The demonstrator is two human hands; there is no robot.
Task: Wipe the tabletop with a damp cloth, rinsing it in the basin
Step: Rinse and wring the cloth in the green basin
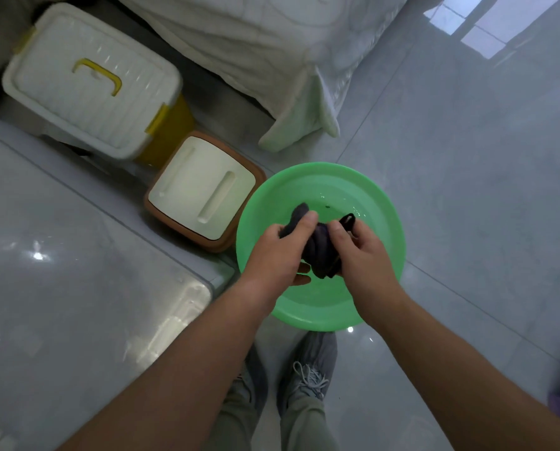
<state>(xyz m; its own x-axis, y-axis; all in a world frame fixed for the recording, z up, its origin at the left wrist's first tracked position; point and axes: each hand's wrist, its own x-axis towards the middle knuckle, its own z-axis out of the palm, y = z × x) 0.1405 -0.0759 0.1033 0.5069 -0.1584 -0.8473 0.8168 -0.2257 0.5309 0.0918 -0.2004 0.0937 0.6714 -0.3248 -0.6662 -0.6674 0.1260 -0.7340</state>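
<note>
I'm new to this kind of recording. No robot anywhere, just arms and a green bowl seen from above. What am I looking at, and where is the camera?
There is no machine: a person works with bare hands. The single camera sits on their head and looks down, so you see their forearms and shoes. The left hand and right hand both grip a dark, twisted cloth over a green basin that stands on the tiled floor and holds a little water. The glossy grey surface at the left looks like the tabletop to be wiped. Beyond it stand a white storage box with a yellow handle and a brown box with a cream lid.
</note>
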